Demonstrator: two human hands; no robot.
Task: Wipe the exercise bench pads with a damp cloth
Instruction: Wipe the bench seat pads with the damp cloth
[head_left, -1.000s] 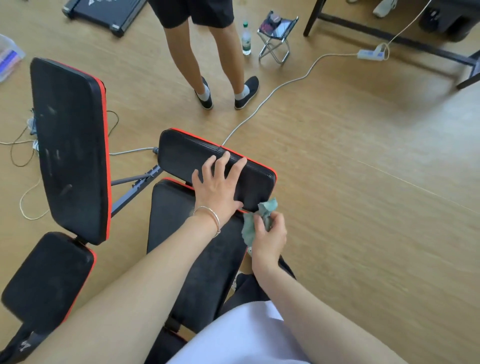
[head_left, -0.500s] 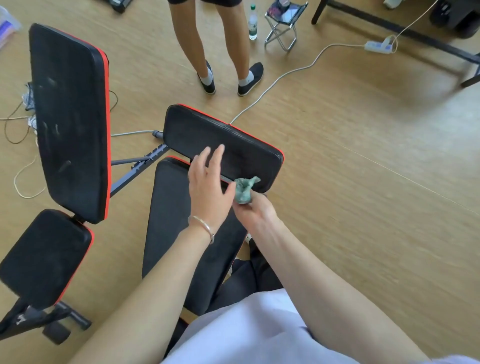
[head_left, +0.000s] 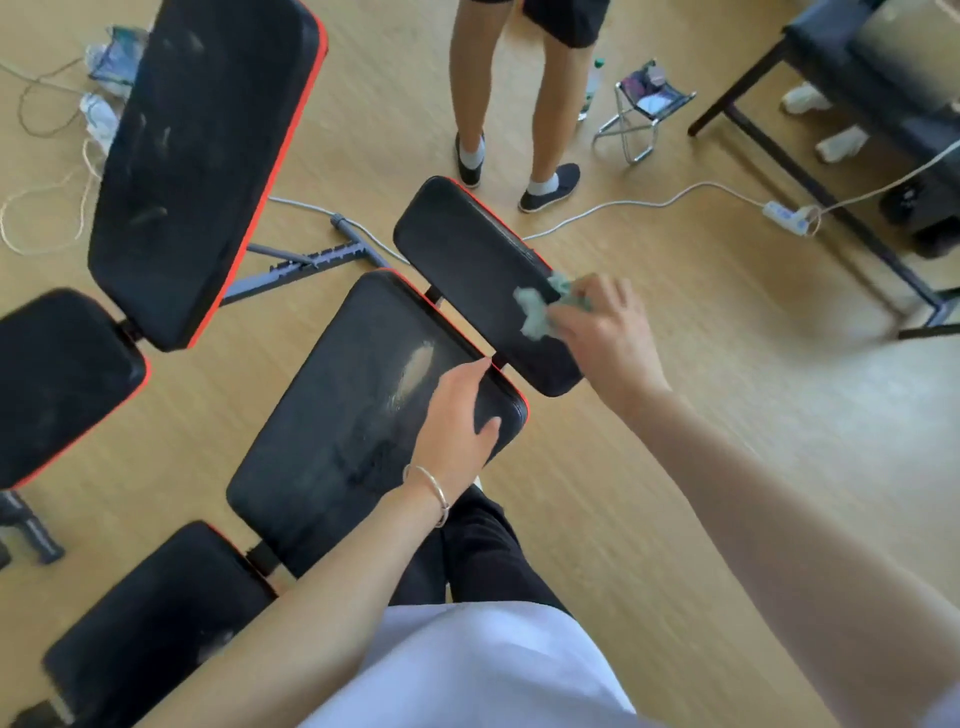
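A black bench with red edging lies below me. Its small end pad (head_left: 467, 249) is at the centre, its long middle pad (head_left: 332, 405) just nearer, and a third pad (head_left: 150, 634) at the lower left. My right hand (head_left: 602, 332) holds a crumpled green cloth (head_left: 537, 312) against the end pad's right part. My left hand (head_left: 457, 421), with a bracelet on the wrist, rests with straight fingers on the far right corner of the middle pad. A pale smear (head_left: 415, 369) shows on that pad beside the hand.
A second black bench, with a back pad (head_left: 202, 156) and a seat pad (head_left: 52, 384), stands to the left. A person's legs (head_left: 519, 104) stand beyond the end pad. A cable with a power strip (head_left: 784, 215), a small folding stool (head_left: 644, 109), loose cords and a dark table frame (head_left: 810, 171) are on the wooden floor.
My right hand has carried the cloth up onto the end pad. My left hand has drawn back from the end pad to the middle pad's corner. The view has shifted.
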